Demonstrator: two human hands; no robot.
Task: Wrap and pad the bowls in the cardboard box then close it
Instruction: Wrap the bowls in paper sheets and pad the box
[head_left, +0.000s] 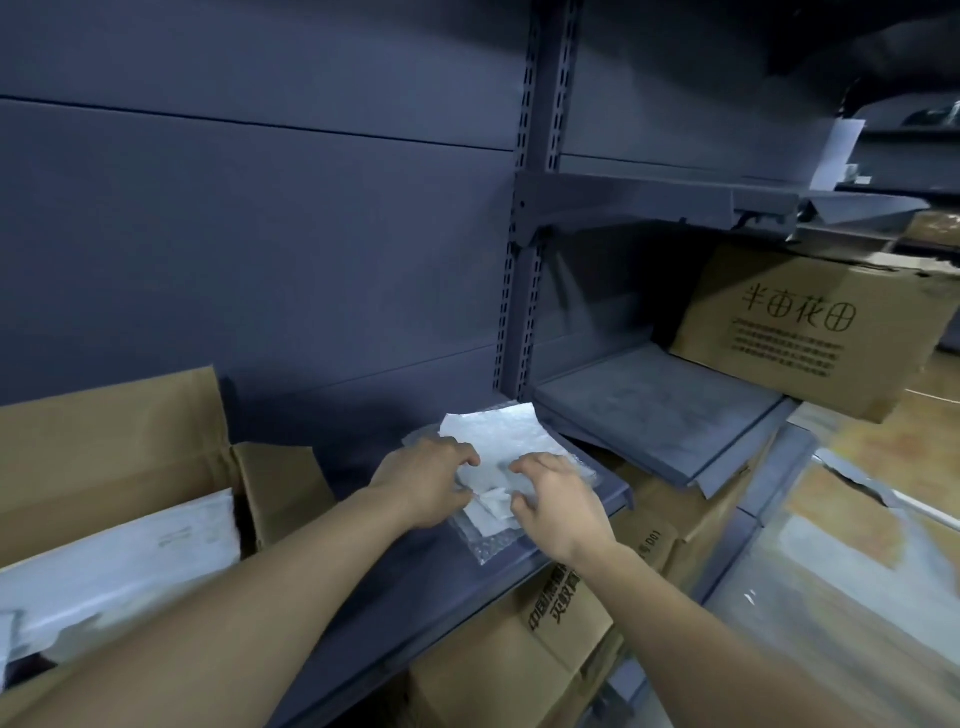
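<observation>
A white foam sheet (506, 434) lies on a piece of clear bubble wrap (485, 545) on the dark shelf board (363, 613) in front of me. My left hand (426, 483) rests on the sheet's left edge and pinches it between thumb and curled fingers. From the right, my right hand (558, 501) hovers over the sheet with bent, spread fingers, its fingertips touching the folded part. At the left stands the open cardboard box (119, 452), with another white foam sheet (124, 561) inside. No bowl is in view.
A slotted metal upright (524, 291) divides the shelving. A lower grey shelf (649, 410) to the right carries a printed carton (800, 327). More cartons (545, 639) are stacked under my shelf. The floor lies at the far right.
</observation>
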